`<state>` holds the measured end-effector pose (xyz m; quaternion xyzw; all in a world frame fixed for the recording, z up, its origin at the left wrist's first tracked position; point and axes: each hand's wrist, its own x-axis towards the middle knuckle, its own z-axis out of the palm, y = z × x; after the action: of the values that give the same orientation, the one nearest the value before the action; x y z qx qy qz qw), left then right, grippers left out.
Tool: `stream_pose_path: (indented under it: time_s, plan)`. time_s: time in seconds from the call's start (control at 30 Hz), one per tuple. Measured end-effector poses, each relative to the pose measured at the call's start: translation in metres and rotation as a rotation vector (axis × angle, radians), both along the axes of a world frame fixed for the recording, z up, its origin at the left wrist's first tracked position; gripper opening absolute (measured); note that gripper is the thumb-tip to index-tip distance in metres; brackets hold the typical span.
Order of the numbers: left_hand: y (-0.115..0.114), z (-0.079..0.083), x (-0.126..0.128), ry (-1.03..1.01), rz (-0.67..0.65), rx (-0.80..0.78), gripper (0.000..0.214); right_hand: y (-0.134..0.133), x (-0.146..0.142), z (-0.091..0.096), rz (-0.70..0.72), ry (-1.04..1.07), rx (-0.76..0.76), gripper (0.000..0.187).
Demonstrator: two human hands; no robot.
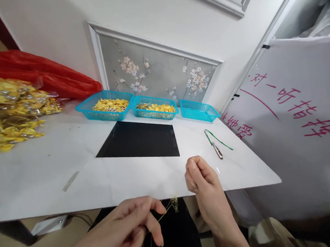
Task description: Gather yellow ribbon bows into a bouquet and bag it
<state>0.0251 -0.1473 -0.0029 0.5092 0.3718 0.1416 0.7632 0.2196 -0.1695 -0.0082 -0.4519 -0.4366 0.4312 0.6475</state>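
My left hand is just past the table's front edge, above my dark-clothed lap. Its thumb rests against the index finger, and the other fingers are loosely bent. Thin yellow cord runs through these fingers, with a tangled bunch at one end and a loop hanging below. To the right, my right hand is raised over the table's edge with its fingers curled in and the thumb pressed on them. Whatever lies inside that grip is hidden.
A black mat lies on the white table. Behind it stand blue baskets, the left and middle holding yellow pieces, and the right basket. Thread snips with green ribbon lie right; bagged yellow pieces left.
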Motion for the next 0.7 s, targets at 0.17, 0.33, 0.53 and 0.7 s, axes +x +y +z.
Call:
stream_pose_path:
  time_s: [0.17, 0.33, 0.53, 0.7]
  plan:
    - [0.002, -0.006, 0.007, 0.070, -0.018, 0.136, 0.030, -0.003, -0.008, -0.003, 0.001, 0.010, -0.010, 0.030]
    - [0.003, -0.007, 0.001, 0.191, -0.001, 0.283, 0.031, -0.006, 0.005, -0.006, -0.215, -0.126, 0.015, 0.030]
    - [0.008, -0.014, -0.024, 0.202, 0.103, 0.365, 0.039, -0.012, 0.031, -0.012, -0.426, -0.399, -0.008, 0.026]
    - [0.009, -0.020, -0.044, 0.208, 0.377, 0.422, 0.037, -0.016, 0.035, -0.015, -0.446, -0.410, -0.013, 0.026]
